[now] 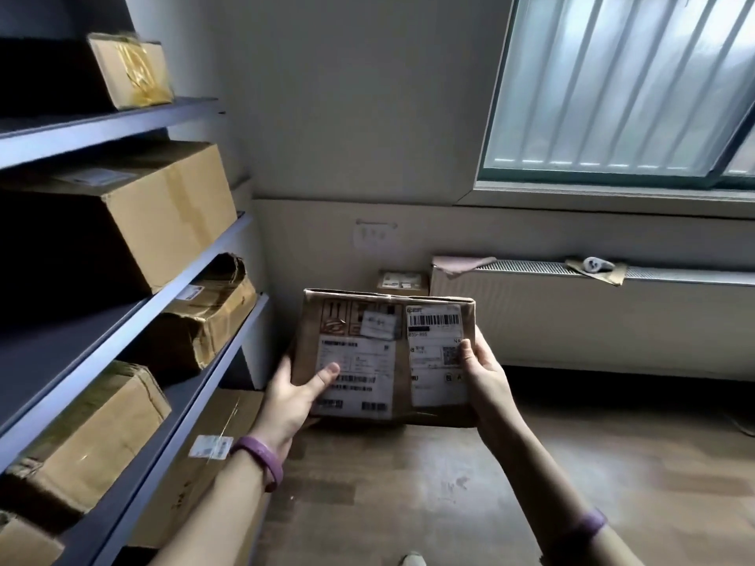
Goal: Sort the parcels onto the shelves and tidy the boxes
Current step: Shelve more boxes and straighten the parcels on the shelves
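Note:
I hold a flat brown cardboard parcel (pixel 398 361) with white shipping labels facing me, above the floor in the middle of the view. My left hand (pixel 294 392) grips its left edge, thumb on a label. My right hand (pixel 482 371) grips its right edge, thumb on the other label. The grey shelves (pixel 196 271) stand to my left and carry several cardboard boxes: a small one (pixel 130 71) on top, a large one (pixel 163 206) below, a crumpled one (pixel 204 316), and another (pixel 94 430) lower down.
A small parcel (pixel 402 281) sits on the floor by the wall behind the held one. A large box (pixel 212 451) lies under the lowest shelf. A radiator (pixel 572 316) runs along the right wall below the window (pixel 613 87). The floor (pixel 408 496) is wood.

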